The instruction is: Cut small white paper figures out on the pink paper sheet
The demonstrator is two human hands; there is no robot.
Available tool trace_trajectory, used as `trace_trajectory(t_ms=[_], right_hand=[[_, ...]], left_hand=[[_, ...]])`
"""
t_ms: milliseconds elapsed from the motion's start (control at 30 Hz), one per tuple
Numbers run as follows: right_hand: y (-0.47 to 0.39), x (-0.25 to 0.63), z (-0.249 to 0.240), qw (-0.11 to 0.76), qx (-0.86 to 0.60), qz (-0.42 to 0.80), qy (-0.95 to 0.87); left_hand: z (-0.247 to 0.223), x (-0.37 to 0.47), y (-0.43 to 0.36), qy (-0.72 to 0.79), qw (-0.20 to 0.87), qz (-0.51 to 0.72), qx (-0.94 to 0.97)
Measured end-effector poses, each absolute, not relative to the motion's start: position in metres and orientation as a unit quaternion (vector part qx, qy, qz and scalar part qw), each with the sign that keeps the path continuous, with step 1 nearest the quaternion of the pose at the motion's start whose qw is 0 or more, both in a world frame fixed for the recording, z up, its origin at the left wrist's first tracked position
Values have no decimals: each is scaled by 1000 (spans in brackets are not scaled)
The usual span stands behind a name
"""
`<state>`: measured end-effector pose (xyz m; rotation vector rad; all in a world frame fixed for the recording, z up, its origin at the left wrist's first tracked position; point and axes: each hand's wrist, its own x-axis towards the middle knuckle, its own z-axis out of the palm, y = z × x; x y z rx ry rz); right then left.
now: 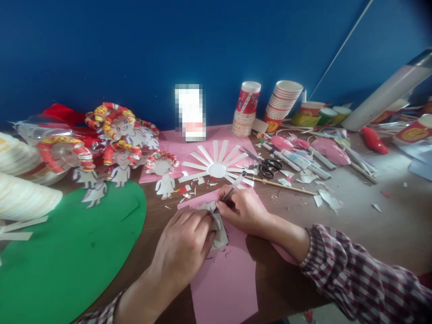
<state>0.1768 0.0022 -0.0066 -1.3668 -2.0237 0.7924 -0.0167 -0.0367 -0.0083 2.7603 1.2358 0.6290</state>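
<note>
Pen (pixel 235 187) pinched in my right hand (pixel 245 211), I hold the grey piece (pixel 221 239) against pink paper (pixel 226 288) at lower centre, left hand (pixel 189 234) fingers pressed together, presumably against slipping.

Beyond the fingers (pixel 199 218) and to their right, black-handled scissors (pixel 259 162) are lying near markers (pixel 297 159), two paper-cup stacks (pixel 281 104) are standing farther back, and a green round-edged sheet (pixel 77 258) is lying to the fingers' left.
</note>
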Motion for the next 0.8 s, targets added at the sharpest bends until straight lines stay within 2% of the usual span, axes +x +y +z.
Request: trace_trajectory(t_ms=[800], right_hand=[[3, 177, -5, 285, -509, 305, -753]], left_hand=[[-11, -17, -36, 392, 11, 206, 897]])
